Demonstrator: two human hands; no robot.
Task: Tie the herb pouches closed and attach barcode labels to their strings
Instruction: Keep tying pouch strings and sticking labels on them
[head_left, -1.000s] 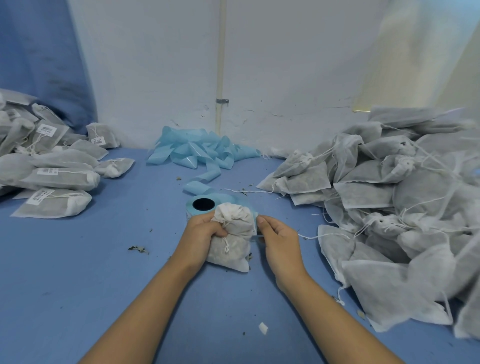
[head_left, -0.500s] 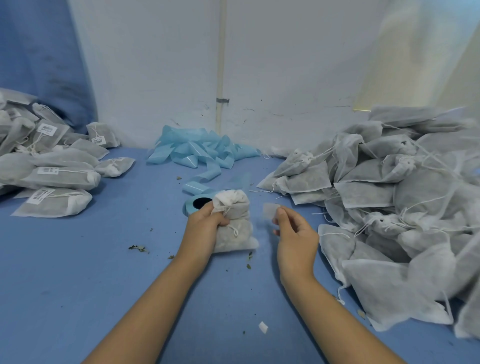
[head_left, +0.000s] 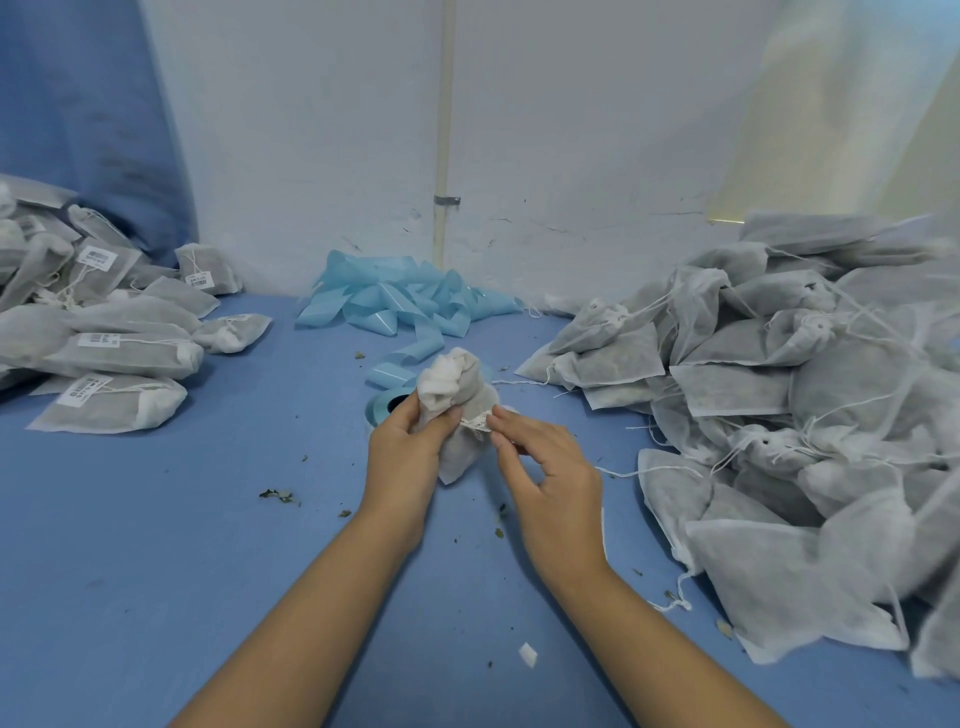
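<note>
Left hand (head_left: 410, 441) grips gathered neck of grey fabric herb pouch (head_left: 457, 410), held above blue table (head_left: 156, 519) centre. Right hand (head_left: 545, 467) pinches small white barcode label (head_left: 475, 423) at neck. Judgement: fold label squarely round string, press firmly.

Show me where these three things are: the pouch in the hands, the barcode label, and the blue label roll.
pouch (head_left: 456, 382), head view, on its gathered white top
barcode label (head_left: 475, 422), head view, on the middle of the small strip
blue label roll (head_left: 382, 406), head view, on its outer left wall
</note>
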